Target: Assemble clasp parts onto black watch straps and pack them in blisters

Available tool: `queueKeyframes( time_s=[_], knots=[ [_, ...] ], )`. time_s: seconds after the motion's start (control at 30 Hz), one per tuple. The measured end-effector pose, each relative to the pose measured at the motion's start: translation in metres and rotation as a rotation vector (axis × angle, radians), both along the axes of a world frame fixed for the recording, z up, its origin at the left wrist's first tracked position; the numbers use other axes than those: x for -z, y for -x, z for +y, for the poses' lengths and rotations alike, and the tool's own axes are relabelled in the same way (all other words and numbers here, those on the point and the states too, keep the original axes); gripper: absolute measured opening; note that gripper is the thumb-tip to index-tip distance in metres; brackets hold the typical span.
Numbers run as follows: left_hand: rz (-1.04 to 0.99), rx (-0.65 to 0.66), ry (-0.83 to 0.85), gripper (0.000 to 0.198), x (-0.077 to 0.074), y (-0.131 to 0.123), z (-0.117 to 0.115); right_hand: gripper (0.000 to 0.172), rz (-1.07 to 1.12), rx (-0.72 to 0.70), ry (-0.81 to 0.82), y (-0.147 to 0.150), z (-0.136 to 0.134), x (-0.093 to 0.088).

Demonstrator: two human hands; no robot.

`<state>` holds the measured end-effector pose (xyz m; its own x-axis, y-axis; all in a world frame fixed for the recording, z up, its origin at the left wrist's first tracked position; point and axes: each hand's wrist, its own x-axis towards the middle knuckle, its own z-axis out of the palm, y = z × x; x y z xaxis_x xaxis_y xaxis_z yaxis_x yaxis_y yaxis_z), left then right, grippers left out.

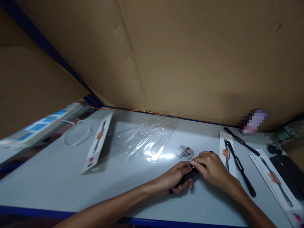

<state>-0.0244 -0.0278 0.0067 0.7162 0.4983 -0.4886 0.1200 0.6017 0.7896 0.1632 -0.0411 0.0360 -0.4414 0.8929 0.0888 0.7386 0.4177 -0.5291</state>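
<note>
My left hand [174,180] is closed around a long black plastic tool [184,180], whose rounded end sticks out below the fingers. My right hand [212,167] is closed on the upper part of the same tool, and its thumb and fingertips meet those of the left. Something small and shiny shows between the fingertips, too covered to name. Just beyond the hands lie small flat metal pieces [189,153] with angular outlines. Two similar black tools with a slot in the middle, a nearer one [239,167] and a farther one [242,142], lie to the right.
Printed cards [223,145] [276,180] lie at the right, another card [98,142] at the left. Clear plastic blister packs [152,139] lie at the back. A black case [288,174] is far right. A white cable [89,134] and power strip [45,123] are left; cardboard [180,57] stands behind.
</note>
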Motion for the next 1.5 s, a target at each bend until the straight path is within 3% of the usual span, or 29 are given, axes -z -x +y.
queueKeyframes(
  time_s=[0.13,0.37,0.57,0.73,0.87,1.07,1.33,1.5],
  knots=[
    [0.003,-0.015,0.027,0.038,0.0027,-0.0002,-0.0001,0.038,-0.059,0.045,-0.028,-0.0015,0.0004,0.0022],
    [0.012,-0.022,-0.001,0.039,-0.0028,0.0009,0.0004,0.038,-0.01,-0.052,0.028,0.0028,-0.0021,-0.0014],
    [0.004,-0.019,0.025,0.061,0.0004,0.0021,0.0006,0.041,-0.104,0.056,-0.035,-0.0015,0.0002,0.0012],
    [0.004,-0.042,0.029,0.072,0.0004,0.0033,0.0011,0.038,-0.042,-0.005,0.003,0.0011,-0.0015,-0.0004],
    [-0.013,-0.024,0.011,0.069,-0.0021,0.0029,0.0006,0.035,0.025,-0.038,0.03,0.0032,-0.0018,-0.0001],
    [-0.005,-0.025,0.036,0.068,0.0022,0.0027,0.0004,0.041,-0.121,0.076,-0.038,-0.0016,0.0004,0.0008],
    [-0.026,-0.019,0.005,0.07,-0.0003,0.003,0.0009,0.037,-0.003,-0.034,0.046,0.0041,-0.0024,-0.002],
    [-0.03,-0.017,0.03,0.067,0.0016,0.0029,0.0001,0.044,-0.137,0.076,-0.05,-0.0012,-0.0003,0.0021]
  ],
)
